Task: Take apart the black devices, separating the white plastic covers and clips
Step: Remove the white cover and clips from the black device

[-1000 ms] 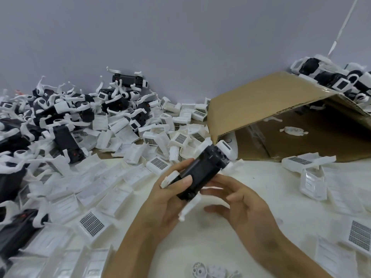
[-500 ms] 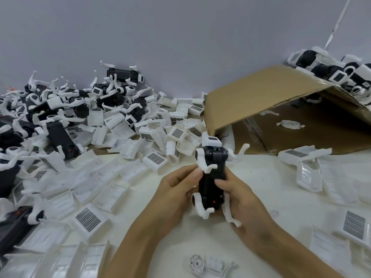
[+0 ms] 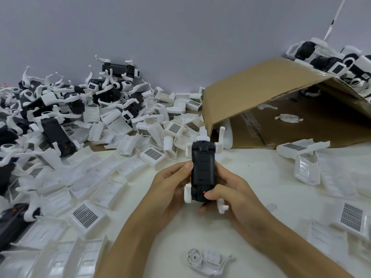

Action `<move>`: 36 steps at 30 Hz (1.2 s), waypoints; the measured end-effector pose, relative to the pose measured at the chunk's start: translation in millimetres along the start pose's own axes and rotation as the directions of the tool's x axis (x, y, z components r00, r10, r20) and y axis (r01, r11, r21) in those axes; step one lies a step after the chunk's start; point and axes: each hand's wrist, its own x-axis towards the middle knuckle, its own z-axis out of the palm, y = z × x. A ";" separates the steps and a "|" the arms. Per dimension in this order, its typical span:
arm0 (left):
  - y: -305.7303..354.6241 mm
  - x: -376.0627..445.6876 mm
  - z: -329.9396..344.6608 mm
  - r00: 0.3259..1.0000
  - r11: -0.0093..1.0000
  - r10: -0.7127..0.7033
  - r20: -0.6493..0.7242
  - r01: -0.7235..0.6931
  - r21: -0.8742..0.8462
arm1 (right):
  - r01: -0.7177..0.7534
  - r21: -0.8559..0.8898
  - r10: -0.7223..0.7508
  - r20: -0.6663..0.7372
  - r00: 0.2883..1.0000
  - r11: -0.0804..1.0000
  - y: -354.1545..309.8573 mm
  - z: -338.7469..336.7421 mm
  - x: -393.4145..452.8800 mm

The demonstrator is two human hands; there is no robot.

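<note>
Device: black device (image 3: 202, 169) held upright above the bench (image 3: 261, 177), between both hands, white clips still on its corners.
Left hand: left hand (image 3: 170, 189) grips the device's left side, fingers curled behind it, thumb pressed on the front edge.
Right hand: right hand (image 3: 234, 195) grips the right side, fingers clamped round it, thumb tip by the small red mark near the bottom.
Clips: white clips (image 3: 188, 192) stick out at the top and bottom corners.
Loose part: white clip piece (image 3: 208, 261) lies on the bench near the forearms.
Left pile: white covers (image 3: 84, 215) and unopened devices (image 3: 58, 135) heaped left.
Box: cardboard box (image 3: 259, 99) on its side, far right.
</note>
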 end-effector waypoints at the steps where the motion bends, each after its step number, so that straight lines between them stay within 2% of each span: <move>1: -0.2 0.1 -0.1 1.000 1.000 0.002 -0.005 -0.002 -0.001 | -0.003 0.002 0.003 -0.003 1.000 1.000 -0.5 0.2 -0.1; 11: -0.5 -0.1 -0.8 1.000 1.000 -0.010 0.002 0.010 -0.027 | -0.013 -0.056 0.013 -0.002 1.000 0.998 -3.1 0.6 -0.7; 15: 0.4 -0.5 -0.1 1.000 1.000 -0.008 0.029 0.008 -0.026 | -0.023 0.023 0.024 -0.025 0.999 0.999 -2.4 0.1 -0.5; 27: -0.8 0.3 0.0 0.999 1.000 0.006 -0.046 -0.005 0.008 | -0.014 -0.060 0.014 -0.003 1.000 0.998 -2.0 -1.2 -0.7; 31: -1.0 0.7 3.6 0.999 1.000 0.002 -0.034 -0.001 0.017 | -0.011 0.010 0.011 -0.059 0.998 1.000 -1.7 1.0 -0.2; 36: 2.0 0.9 4.8 0.999 1.000 0.004 -0.054 -0.004 -0.004 | 0.092 -0.050 -0.101 -0.221 0.970 0.994 1.9 0.4 1.1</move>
